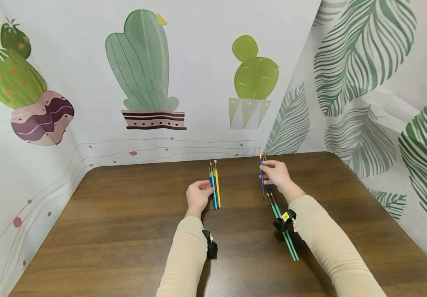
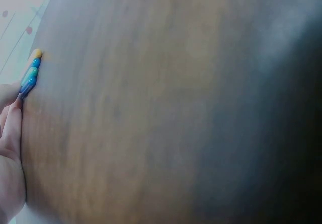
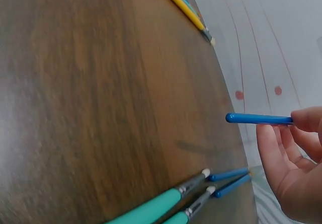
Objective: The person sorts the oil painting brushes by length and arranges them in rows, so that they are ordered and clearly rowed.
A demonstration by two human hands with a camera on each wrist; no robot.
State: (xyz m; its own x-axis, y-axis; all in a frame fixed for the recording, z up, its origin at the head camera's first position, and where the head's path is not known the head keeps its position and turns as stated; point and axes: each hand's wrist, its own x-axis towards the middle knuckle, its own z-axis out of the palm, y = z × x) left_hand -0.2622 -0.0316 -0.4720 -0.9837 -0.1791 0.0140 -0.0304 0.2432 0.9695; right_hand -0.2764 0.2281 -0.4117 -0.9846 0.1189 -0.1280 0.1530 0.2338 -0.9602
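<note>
My left hand (image 1: 197,197) is at a row of slim paintbrushes (image 1: 214,189), blue, teal and yellow, side by side with bristles toward the wall. Its thumb and fingers pinch the row's left side. In the left wrist view the rounded handle ends (image 2: 33,73) show beside the fingers. My right hand (image 1: 277,175) pinches a blue paintbrush (image 1: 262,181) between thumb and fingers, bristles toward the wall, raised above the table. The right wrist view shows the handle of this blue paintbrush (image 3: 256,119) sticking out past the fingertips.
Below the right hand lie two more blue paintbrushes (image 3: 231,185), partly hidden in the head view. Two teal-green paintbrushes (image 1: 288,241) lie nearer me, under the right wrist. The brown wooden table (image 1: 131,231) meets a printed cloth (image 1: 198,82) at its far edge.
</note>
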